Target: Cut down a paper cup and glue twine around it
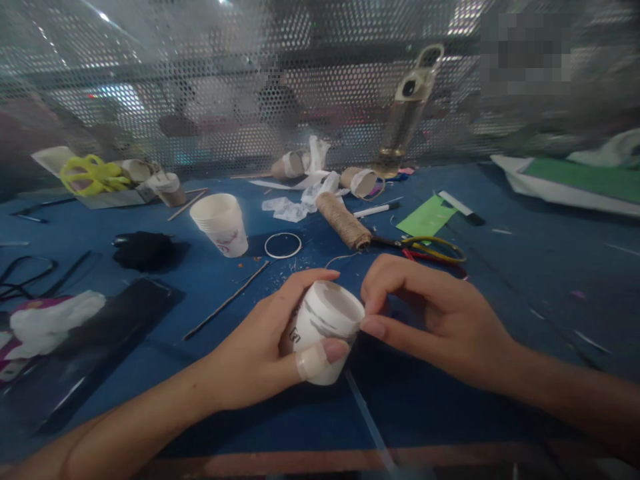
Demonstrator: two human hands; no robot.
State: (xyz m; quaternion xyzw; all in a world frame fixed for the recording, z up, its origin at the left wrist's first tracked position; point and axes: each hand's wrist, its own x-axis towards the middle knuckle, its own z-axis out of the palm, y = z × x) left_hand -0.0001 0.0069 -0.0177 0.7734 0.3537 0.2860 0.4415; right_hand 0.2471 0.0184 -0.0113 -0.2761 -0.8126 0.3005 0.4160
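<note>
A small white paper cup [325, 333] is gripped low at the centre of the blue table [525, 267], tipped so that its round base faces up; it is wrapped by the left hand [260, 353], fingers curled over the far side and thumb across the near wall, a pale plaster being seen on that thumb; a printed mark on the cup wall is partly hidden by the fingers and cannot be read. The right hand [425, 313] is set at 3 o'clock of the cup, thumb and forefinger pinched narrowly at the base rim; whether anything thin is held between them cannot be told.

At 11 o'clock a stack of cups [220, 223] is stood mouth up, smooth and tapered; at 12 o'clock a thin white ring [283, 245] is laid flat; at 1 o'clock a rough cylindrical spool of twine [343, 220] is laid on its side, a loose strand trailing toward the hands, with scissors [425, 248], yellow-handled, just beyond. A slim grey stick [227, 300] is laid at 10 o'clock. Crumpled white paper [300, 200] and cut cup pieces are scattered before a perforated metal screen [200, 100]; a clear bottle [407, 110] leans against it. The far scene is blurred through the holes; both forearms are cut off by the lower edge.
</note>
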